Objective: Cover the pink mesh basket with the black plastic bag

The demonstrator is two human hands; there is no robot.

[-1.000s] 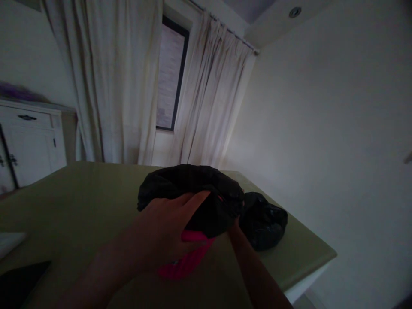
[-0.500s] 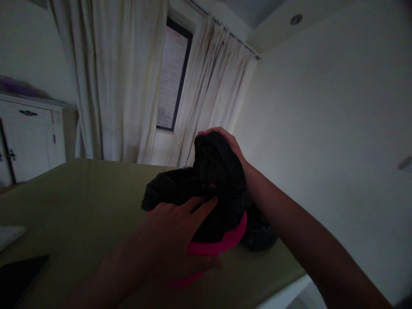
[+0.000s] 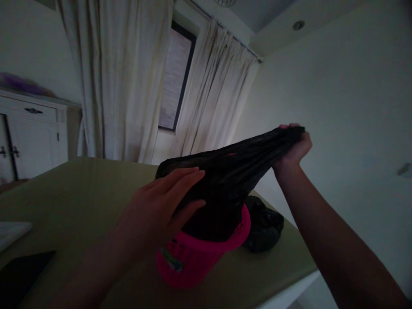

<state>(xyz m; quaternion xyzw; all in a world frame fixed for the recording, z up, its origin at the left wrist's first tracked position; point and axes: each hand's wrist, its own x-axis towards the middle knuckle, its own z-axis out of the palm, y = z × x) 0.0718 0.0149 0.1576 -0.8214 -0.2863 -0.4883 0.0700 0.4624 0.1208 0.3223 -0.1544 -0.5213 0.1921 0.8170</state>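
A black plastic bag (image 3: 222, 184) rises out of a pink basket (image 3: 193, 262) with slotted sides and a small label. My right hand (image 3: 298, 148) is closed on the bag's upper edge, stretching it up and to the right. Fingers spread a little, my left hand (image 3: 164, 197) is held against or just in front of the bag's near side, above the basket's rim; whether it touches the plastic I cannot tell. The bag's lower part is hidden inside the basket.
A tied-looking black bag bundle (image 3: 264, 225) lies right of the basket on the green tabletop (image 3: 96, 206). A dark flat object (image 3: 25, 270) and a white item (image 3: 13, 234) are at the left. Behind are a white cabinet (image 3: 35, 133) and curtains (image 3: 128, 77).
My right hand has moved right, drawing the black bag out into a long stretch. My left hand has come up off the basket's rim, and more of the pink basket shows.
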